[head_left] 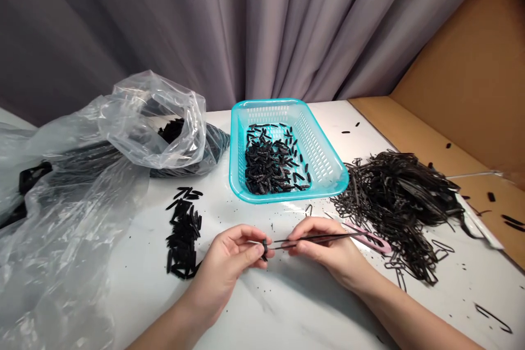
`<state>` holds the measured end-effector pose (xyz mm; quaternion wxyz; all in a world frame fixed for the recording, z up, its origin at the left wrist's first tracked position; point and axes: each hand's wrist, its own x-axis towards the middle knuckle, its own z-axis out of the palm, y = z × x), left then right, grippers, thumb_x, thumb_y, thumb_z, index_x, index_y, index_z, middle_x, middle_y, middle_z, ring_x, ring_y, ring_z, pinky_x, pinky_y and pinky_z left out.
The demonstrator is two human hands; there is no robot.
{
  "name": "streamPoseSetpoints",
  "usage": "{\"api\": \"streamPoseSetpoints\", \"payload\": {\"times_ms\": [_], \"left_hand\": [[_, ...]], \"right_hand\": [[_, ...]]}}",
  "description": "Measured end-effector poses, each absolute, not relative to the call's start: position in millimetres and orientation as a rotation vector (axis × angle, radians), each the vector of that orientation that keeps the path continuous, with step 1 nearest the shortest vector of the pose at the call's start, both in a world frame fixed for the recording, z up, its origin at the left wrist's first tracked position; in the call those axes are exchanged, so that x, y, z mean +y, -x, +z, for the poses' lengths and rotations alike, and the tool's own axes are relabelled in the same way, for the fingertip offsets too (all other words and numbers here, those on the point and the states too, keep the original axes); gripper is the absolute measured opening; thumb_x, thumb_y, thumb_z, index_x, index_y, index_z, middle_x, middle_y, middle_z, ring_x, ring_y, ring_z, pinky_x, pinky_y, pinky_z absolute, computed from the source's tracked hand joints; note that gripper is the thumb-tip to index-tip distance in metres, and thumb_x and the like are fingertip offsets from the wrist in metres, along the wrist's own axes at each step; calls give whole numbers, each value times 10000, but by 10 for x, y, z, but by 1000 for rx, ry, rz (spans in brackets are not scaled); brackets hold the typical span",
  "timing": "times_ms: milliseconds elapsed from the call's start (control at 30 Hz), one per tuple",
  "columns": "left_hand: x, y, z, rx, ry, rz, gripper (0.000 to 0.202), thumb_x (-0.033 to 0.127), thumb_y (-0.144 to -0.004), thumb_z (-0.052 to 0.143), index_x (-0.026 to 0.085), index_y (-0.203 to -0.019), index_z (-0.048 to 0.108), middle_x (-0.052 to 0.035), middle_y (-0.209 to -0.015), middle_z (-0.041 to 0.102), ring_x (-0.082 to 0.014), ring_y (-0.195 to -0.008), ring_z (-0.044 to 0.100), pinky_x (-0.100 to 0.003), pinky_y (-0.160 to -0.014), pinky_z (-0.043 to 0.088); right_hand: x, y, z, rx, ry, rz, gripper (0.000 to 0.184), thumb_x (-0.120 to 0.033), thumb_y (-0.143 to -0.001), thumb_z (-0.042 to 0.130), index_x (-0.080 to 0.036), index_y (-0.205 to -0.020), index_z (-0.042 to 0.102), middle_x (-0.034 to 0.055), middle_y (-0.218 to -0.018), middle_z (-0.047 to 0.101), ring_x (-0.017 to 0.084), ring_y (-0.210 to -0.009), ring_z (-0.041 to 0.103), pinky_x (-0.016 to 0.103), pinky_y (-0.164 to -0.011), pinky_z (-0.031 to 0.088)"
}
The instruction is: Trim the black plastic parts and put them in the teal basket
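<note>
My left hand (232,260) pinches a small black piece (264,246) between thumb and fingertips. My right hand (324,246) grips a thin black hairpin-like wire (324,238) that points left, its tip at the small piece. Both hands hover just above the white table (287,306), in front of a turquoise basket (324,161) that holds several short black pieces. A small pile of the same black pieces (183,232) lies left of my left hand.
A big heap of black wire pins (402,197) lies at the right, with a pink tool (375,240) beside it. A crumpled clear plastic bag (82,175) with dark contents covers the left. Cardboard (463,93) lines the right edge; a grey curtain hangs behind.
</note>
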<state>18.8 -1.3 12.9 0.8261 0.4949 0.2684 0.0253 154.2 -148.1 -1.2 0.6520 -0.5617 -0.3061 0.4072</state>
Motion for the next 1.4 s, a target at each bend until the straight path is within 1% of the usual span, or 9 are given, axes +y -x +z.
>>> {"api": "streamPoseSetpoints", "payload": {"times_ms": [200, 400, 567, 733, 867, 1000, 1067, 1200, 1400], "left_hand": [[1, -166, 123, 562, -1090, 23, 99, 144, -755, 645, 151, -852, 630, -31, -752, 682, -121, -729, 606, -200, -670, 471], [4, -179, 109, 600, -1117, 20, 103, 132, -736, 652, 149, -837, 637, -26, -730, 694, -108, -692, 613, -184, -660, 471], [8, -178, 94, 628, -1148, 18, 154, 151, -724, 668, 151, -876, 644, -29, -743, 697, -121, -701, 624, -205, -676, 483], [2, -167, 88, 624, -1189, 13, 166, 162, -736, 660, 158, -902, 649, -41, -767, 705, -158, -771, 642, -232, -701, 492], [-6, -175, 100, 632, -1197, 10, 159, 169, -733, 665, 156, -891, 651, -43, -752, 710, -157, -754, 645, -231, -697, 493], [-13, -184, 121, 654, -1200, 10, 161, 163, -723, 671, 151, -883, 652, -46, -755, 709, -153, -734, 646, -228, -681, 496], [-13, -183, 127, 654, -1207, 16, 155, 164, -726, 669, 154, -880, 656, -46, -758, 707, -158, -749, 645, -228, -684, 494], [-5, -180, 121, 616, -1206, 16, 153, 154, -740, 657, 164, -893, 661, -37, -781, 706, -143, -743, 637, -215, -690, 485], [10, -180, 121, 587, -1187, 4, 143, 128, -742, 651, 166, -879, 666, -26, -788, 701, -125, -714, 619, -199, -669, 474]], "right_hand": [[-1486, -1526, -1, -743, 1331, 911, 46, -217, -765, 656, -192, -803, 650, 15, -734, 681, 103, -677, 628, 179, -611, 486], [-1494, -1532, 31, -838, 1426, 853, 34, -211, -781, 632, -179, -790, 638, 10, -706, 664, 97, -650, 596, 176, -580, 451], [-1501, -1531, 65, -937, 1520, 791, 47, -216, -784, 621, -173, -777, 636, 6, -678, 649, 98, -608, 564, 182, -540, 421], [-1491, -1532, 72, -975, 1591, 768, 84, -247, -798, 605, -176, -763, 635, 6, -668, 640, 105, -589, 549, 198, -521, 409], [-1504, -1521, 81, -1001, 1621, 775, 101, -251, -805, 594, -171, -759, 635, 11, -664, 639, 109, -582, 549, 204, -513, 409], [-1514, -1504, 97, -1044, 1603, 758, 82, -224, -799, 593, -162, -765, 634, 8, -658, 635, 95, -551, 528, 194, -497, 402], [-1501, -1501, 92, -980, 1586, 778, 91, -228, -797, 597, -158, -751, 632, 14, -655, 639, 101, -569, 548, 196, -509, 415], [-1445, -1498, 44, -713, 1393, 935, 140, -269, -801, 604, -145, -735, 613, 35, -677, 666, 114, -619, 607, 217, -578, 477], [-1400, -1490, -16, -454, 1168, 1105, 179, -283, -779, 639, -126, -715, 581, 53, -674, 680, 103, -579, 607, 221, -579, 486]]}}
